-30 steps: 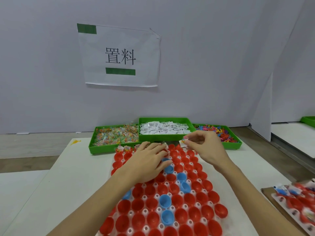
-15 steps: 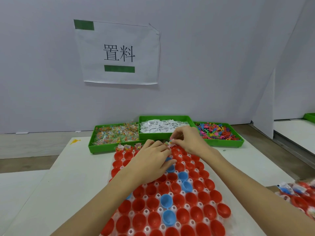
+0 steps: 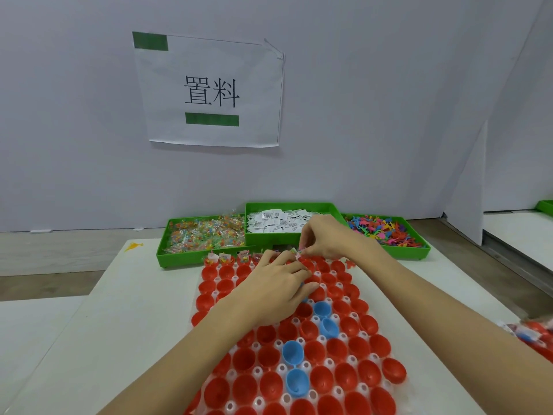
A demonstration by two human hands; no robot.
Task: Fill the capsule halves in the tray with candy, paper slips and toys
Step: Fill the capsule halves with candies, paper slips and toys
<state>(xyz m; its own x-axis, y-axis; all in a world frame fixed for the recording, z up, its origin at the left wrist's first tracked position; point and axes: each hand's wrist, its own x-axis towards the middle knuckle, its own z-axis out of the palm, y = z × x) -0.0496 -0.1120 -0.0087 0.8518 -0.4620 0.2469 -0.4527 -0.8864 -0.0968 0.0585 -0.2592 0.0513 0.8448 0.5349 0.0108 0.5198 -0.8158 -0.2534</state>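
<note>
— While our right hand (image 3: pixel 330 239) pinched a small wrapped packet (image 3: pixel 296 253) over the tray's (image 3: pixel 279 344) far row, where was our left hand (image 3: pixel 276 287)?
— Beside it, fingers curled on the red capsule halves (image 3: pixel 344 353); whether it held anything, we couldn't tell.

Left hand (image 3: pixel 276 287) covers several capsule halves (image 3: pixel 270 384) mid-tray; its fingertips are hidden w/ whatever they hold. Right hand (image 3: pixel 326 238) pinches smth small at the far row, too tiny & blurred to ID. Tray's (image 3: pixel 257 345) near end is cut by bottom edge. Second tray (image 3: pixel 535 339) at right edge is blurred, mostly out of frame.
</note>
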